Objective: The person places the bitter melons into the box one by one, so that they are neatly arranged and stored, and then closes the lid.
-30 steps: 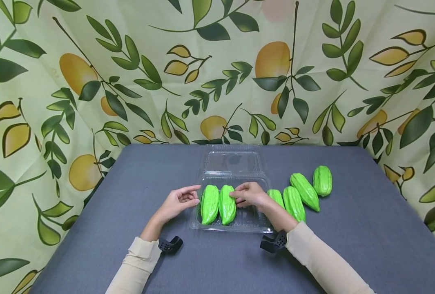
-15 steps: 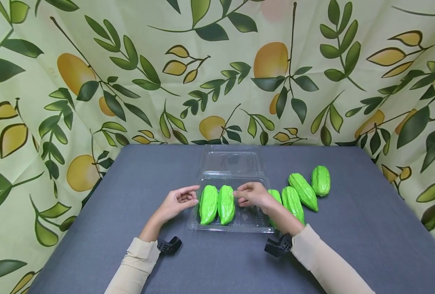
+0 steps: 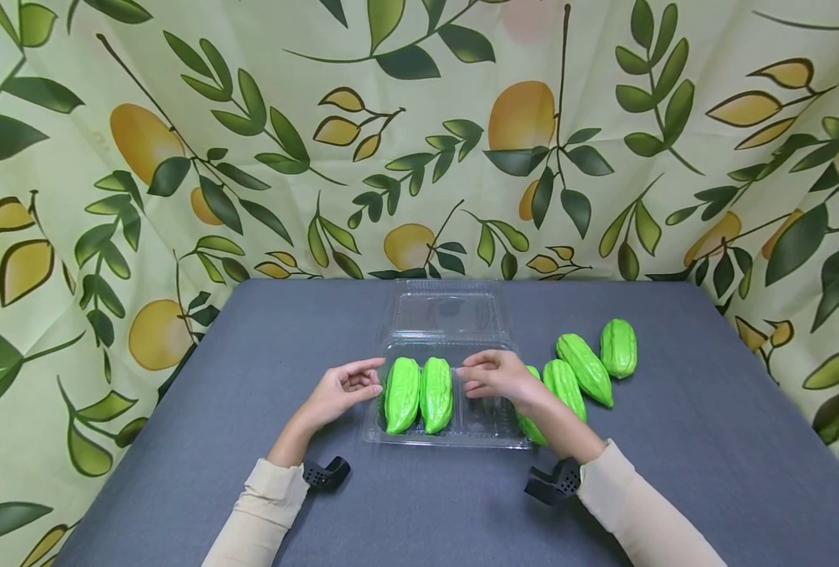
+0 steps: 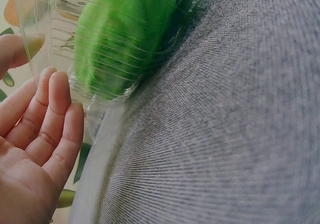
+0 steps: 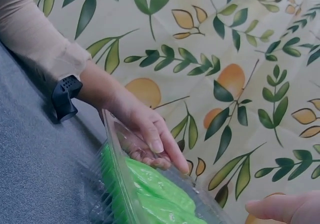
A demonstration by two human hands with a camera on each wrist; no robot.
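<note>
Two glossy green bitter melons, the left one (image 3: pixel 402 395) beside the right one (image 3: pixel 436 395), lie lengthwise in the left half of a clear plastic clamshell box (image 3: pixel 476 433). My left hand (image 3: pixel 339 392) is at the box's left side, fingers fairly straight and fingertips by the wall; the left wrist view has these fingers (image 4: pixel 59 96) just outside the clear plastic. Over the right half of the box hovers my right hand (image 3: pixel 500 376), its fingers loosely bent and apart from the melons, holding nothing. In the right wrist view only part of that hand (image 5: pixel 287 209) shows.
The box's lid (image 3: pixel 451 311) lies back towards the patterned cloth (image 3: pixel 284 197). Right of the box are several more bitter melons, including a middle one (image 3: pixel 585 368) and a far one (image 3: pixel 618 348); my right forearm partly covers the nearest (image 3: pixel 530 429). Grey cloth (image 3: pixel 419 512) covers the table.
My right hand has let go of the right bitter melon in the box and drawn back to the right. The left hand has stayed at the box's side.
</note>
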